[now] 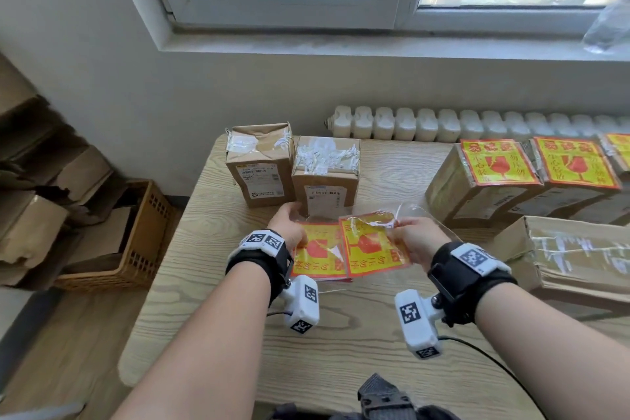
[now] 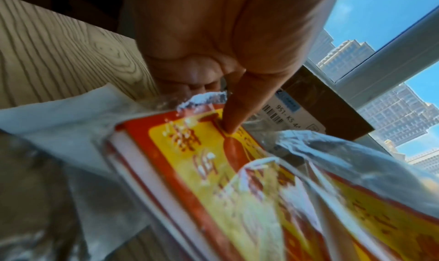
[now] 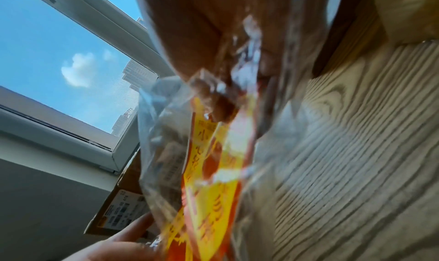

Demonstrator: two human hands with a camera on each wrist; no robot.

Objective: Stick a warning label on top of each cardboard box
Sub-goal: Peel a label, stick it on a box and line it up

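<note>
Left hand (image 1: 288, 227) presses straight fingers on the label stack (image 1: 318, 254), likely pinning it to the table (image 1: 218, 283) just in front of the two unlabelled boxes (image 1: 325, 174), while right hand (image 1: 414, 237) pinches one label (image 1: 371, 245) with clear film at its far edge, lifted beside the stack, probably to peel it. Left wrist view alone shows a fingertip (image 2: 231, 128) on the stack's top sheet and torn wrap; only the head view shows labelled boxes (image 1: 496, 177) right of the stack.
</note>
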